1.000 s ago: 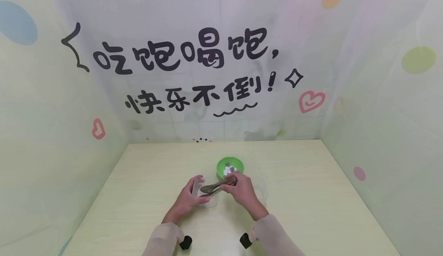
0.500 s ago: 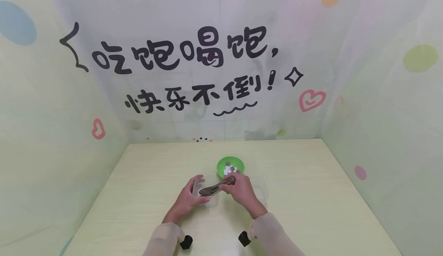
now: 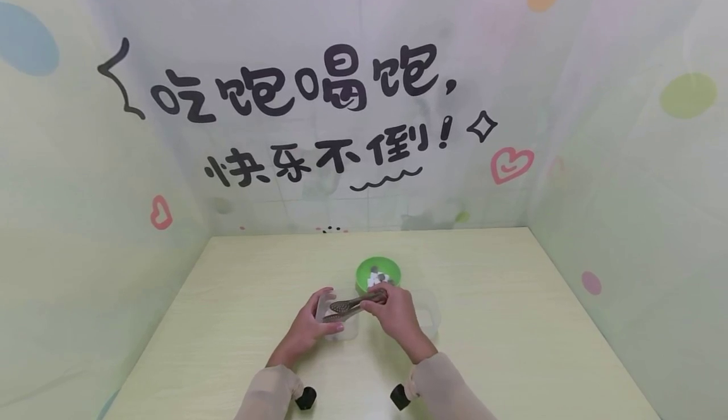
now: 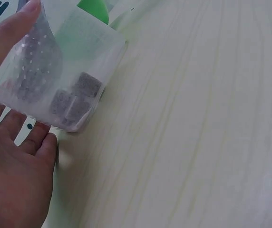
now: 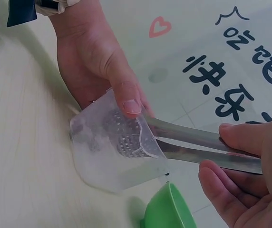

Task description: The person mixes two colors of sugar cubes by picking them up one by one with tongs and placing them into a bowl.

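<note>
Left hand (image 3: 305, 330): left of and nearer than the green bowl (image 3: 364, 273), gripping a tilted clear tub (image 5: 107, 171) between thumb and fingers
Dark cubes (image 4: 76, 100): in the tub's lower corner, nearer than the bowl
Tongs (image 5: 188, 130): tips apart inside the tub
Right hand (image 3: 396, 319): just before the bowl, pinching the tongs
Second clear container (image 3: 433, 305): right of the bowl, partly hidden
Bowl: holding white and grey pieces (image 3: 376, 282)
Printed wall (image 3: 273, 211): beyond the bowl

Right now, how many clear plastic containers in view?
2: the held container in the left hand; the other container on the table, partly hidden by the right hand. More could be hidden behind the hands.
</note>
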The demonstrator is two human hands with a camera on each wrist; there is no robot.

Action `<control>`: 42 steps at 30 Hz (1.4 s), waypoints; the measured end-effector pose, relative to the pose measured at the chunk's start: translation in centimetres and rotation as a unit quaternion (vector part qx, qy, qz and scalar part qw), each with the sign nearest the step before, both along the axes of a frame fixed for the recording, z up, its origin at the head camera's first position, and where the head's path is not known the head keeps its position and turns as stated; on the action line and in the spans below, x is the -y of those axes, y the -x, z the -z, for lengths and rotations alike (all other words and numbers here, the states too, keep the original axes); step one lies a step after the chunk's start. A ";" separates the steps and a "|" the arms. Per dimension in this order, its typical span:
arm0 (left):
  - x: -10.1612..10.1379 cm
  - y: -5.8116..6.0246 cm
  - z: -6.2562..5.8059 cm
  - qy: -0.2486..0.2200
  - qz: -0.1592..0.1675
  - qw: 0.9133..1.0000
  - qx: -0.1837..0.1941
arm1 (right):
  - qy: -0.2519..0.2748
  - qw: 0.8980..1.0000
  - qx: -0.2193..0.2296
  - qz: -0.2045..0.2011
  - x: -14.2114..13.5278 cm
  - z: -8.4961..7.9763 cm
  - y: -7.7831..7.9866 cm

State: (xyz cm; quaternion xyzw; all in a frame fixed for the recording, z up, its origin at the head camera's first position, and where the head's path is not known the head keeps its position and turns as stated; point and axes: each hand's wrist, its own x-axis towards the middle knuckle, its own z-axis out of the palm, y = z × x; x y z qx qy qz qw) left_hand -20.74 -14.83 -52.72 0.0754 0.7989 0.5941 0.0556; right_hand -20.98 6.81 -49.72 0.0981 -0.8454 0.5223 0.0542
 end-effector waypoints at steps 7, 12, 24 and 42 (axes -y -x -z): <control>-0.1 -0.1 0.1 0.000 -0.006 1.000 -0.004 | -0.021 1.000 0.010 -0.013 0.3 0.2 0.0; -0.1 0.0 0.3 -0.002 -0.008 1.000 -0.007 | -0.028 0.999 -0.015 -0.012 0.6 0.5 -0.1; -0.1 -0.1 0.3 0.002 -0.013 1.000 -0.014 | -0.040 0.998 -0.040 0.003 0.9 0.8 -0.3; 0.0 0.1 0.7 -0.001 -0.012 1.000 -0.022 | -0.030 0.996 -0.081 0.012 1.5 1.8 -0.3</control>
